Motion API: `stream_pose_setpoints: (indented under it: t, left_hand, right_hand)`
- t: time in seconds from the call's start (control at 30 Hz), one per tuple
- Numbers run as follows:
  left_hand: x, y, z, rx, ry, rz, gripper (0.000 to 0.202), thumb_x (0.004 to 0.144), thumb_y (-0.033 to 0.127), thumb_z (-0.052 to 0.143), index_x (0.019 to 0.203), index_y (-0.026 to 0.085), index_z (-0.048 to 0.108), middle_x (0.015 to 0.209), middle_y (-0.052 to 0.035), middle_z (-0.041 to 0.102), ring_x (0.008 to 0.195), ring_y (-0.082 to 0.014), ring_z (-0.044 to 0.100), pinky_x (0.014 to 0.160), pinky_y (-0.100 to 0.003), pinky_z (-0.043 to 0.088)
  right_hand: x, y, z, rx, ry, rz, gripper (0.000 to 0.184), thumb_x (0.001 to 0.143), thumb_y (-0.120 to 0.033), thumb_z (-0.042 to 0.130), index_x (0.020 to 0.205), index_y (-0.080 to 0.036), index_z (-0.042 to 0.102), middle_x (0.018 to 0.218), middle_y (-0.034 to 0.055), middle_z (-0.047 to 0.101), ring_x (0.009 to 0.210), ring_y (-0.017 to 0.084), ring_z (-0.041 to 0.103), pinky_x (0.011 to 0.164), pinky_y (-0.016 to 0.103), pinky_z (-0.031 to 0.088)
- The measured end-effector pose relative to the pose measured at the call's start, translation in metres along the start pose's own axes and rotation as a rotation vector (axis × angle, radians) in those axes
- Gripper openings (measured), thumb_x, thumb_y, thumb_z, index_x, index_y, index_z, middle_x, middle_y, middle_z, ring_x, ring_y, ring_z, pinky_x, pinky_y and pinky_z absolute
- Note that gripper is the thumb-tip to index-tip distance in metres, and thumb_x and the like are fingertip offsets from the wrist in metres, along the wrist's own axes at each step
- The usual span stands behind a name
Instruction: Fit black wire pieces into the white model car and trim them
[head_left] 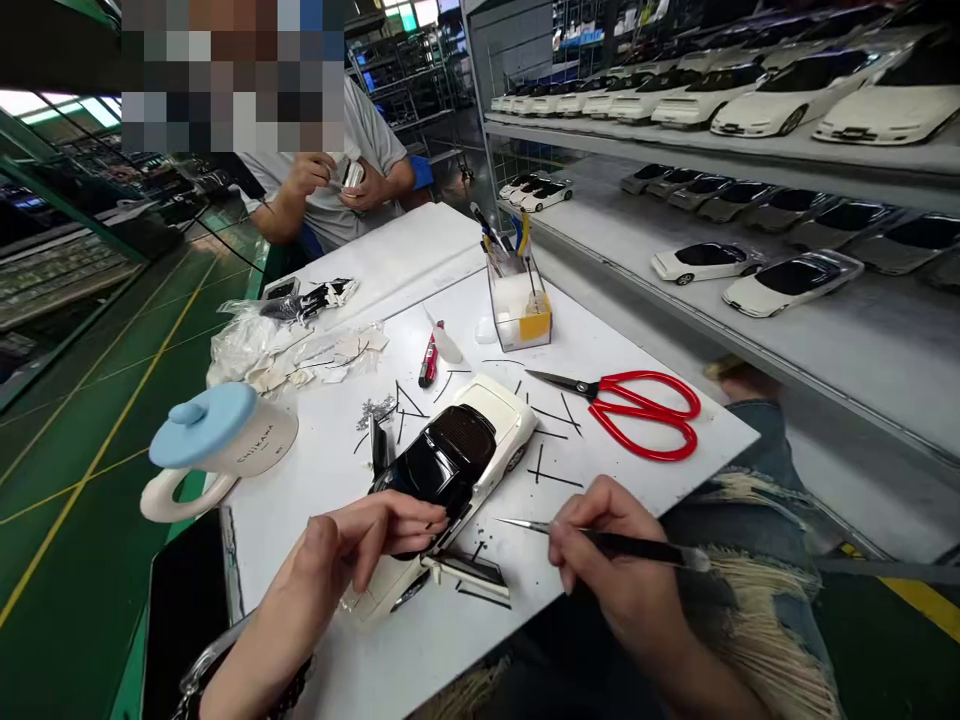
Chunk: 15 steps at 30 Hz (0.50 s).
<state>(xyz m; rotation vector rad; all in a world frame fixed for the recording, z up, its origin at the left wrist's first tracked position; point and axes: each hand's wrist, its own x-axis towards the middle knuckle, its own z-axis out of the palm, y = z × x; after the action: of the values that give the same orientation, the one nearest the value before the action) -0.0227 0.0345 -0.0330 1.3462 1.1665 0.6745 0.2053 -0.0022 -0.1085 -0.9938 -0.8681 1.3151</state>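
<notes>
Two hands work over a white table: green floor lies left of the left hand, its curled fingers pressing a black-masked white model car; the right hand pinches a pointed tool, below red scissors and beside shelved model cars.

We caught bright, even light from ceiling panels on the white worktop, soft shadows under the model car, fisheye bowing along the display shelves, and a pixelated patch at top.
</notes>
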Motion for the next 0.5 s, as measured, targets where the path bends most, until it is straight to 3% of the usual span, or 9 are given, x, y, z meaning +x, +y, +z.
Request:
stream_pose_setpoints:
  t: [0.1,0.27,0.5]
  left_hand:
    - [-0.001,0.001,0.001,0.012,0.032,-0.011,0.074,0.082,0.077,0.026,0.045,0.016,0.048,0.110,-0.0105,0.067,0.108,-0.0280,0.059,0.092,-0.033,0.051]
    - [0.001,0.000,-0.003,0.009,0.002,0.015,0.074,0.081,0.078,0.028,0.044,0.016,0.046,0.108,-0.0107,0.068,0.106,-0.0276,0.061,0.089,-0.032,0.052]
    - [-0.001,0.001,-0.001,0.002,-0.018,0.014,0.073,0.081,0.077,0.026,0.046,0.016,0.043,0.106,-0.0131,0.067,0.102,-0.0275,0.062,0.089,-0.033,0.053]
  right_hand:
    - [0.001,0.006,0.014,0.026,0.064,0.029,0.029,0.081,-0.034,0.067,0.070,-0.019,0.044,0.061,-0.0018,0.055,0.046,0.007,0.046,0.045,0.020,0.039]
    - [0.010,0.010,0.027,-0.008,0.039,0.115,0.031,0.079,-0.038,0.067,0.070,-0.019,0.044,0.064,-0.0018,0.053,0.053,0.010,0.047,0.051,0.024,0.039]
    - [0.011,0.010,0.032,-0.078,0.023,0.066,0.029,0.079,-0.036,0.067,0.067,-0.019,0.046,0.059,-0.0008,0.054,0.056,0.012,0.051,0.052,0.024,0.040]
